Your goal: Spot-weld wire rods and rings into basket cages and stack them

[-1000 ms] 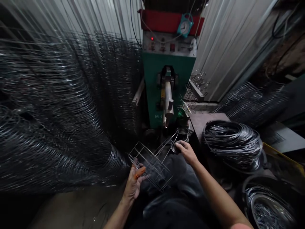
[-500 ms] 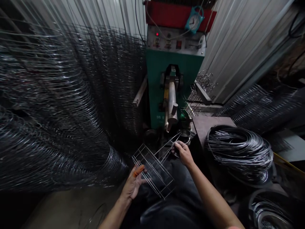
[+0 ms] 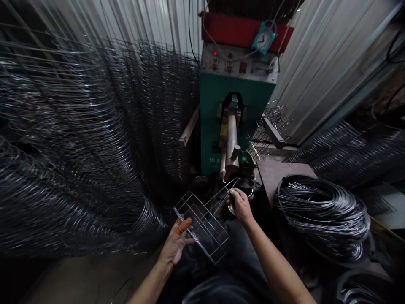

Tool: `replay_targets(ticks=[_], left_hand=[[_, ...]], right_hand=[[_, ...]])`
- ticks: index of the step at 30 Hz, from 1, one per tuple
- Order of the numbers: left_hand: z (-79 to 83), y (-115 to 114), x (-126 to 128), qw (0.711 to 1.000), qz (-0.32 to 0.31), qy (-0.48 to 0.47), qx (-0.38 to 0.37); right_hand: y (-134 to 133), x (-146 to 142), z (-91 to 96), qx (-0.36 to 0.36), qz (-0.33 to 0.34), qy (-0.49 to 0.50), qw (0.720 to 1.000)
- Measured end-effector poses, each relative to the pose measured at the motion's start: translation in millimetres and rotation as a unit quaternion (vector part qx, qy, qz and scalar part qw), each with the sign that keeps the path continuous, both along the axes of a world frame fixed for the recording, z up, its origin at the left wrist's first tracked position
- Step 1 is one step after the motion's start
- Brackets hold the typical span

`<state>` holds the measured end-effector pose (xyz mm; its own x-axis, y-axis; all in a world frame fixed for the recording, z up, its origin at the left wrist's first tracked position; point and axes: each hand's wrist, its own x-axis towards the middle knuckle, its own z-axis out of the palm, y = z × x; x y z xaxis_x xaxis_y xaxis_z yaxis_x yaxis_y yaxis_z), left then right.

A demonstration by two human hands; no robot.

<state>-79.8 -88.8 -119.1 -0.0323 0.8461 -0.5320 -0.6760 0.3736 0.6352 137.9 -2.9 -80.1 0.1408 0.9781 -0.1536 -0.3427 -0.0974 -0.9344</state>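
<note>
A small wire grid rack is held tilted over my lap, just below the nose of a green welding machine. My left hand, with an orange cot on one finger, supports the rack's near left edge, fingers curled under the wires. My right hand is closed on the rack's far right end, where it rises toward the machine's metal arm. I cannot tell whether the rack touches that arm.
A huge stack of wire racks fills the left side. A coil of wire hoops lies on a dark bench to the right, with more wire stacks behind it. Corrugated metal walls stand behind the machine, which carries a red top and a small clock.
The view has shifted a little, so the machine sits further right and lower in frame. Both hands keep their hold; the rack has tilted slightly with its far end nearer the machine.
</note>
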Motion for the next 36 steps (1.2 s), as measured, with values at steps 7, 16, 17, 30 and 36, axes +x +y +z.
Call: replay_targets(ticks=[7,16,17,30,36], left_hand=[[14.7,18.2,1.1,0.999,-0.029,0.015,0.007],[21.0,20.9,5.6,1.000,-0.011,0.027,0.000],[20.7,19.0,7.2,0.999,-0.005,0.034,0.006],[17.0,16.7,8.5,0.999,0.021,0.045,0.017],[19.3,19.9,8.9,0.998,-0.005,0.051,0.026]], right_hand=[[15.6,0.3,3.5,-0.005,-0.014,0.021,1.000],[13.7,13.2,7.4,-0.041,0.034,-0.017,0.998],[4.4,16.8,7.6,-0.043,0.058,-0.037,0.997],[-76.8,9.0,-1.0,0.006,0.210,-0.227,0.951],[-73.6,7.3,2.8,0.007,0.206,-0.226,0.952]])
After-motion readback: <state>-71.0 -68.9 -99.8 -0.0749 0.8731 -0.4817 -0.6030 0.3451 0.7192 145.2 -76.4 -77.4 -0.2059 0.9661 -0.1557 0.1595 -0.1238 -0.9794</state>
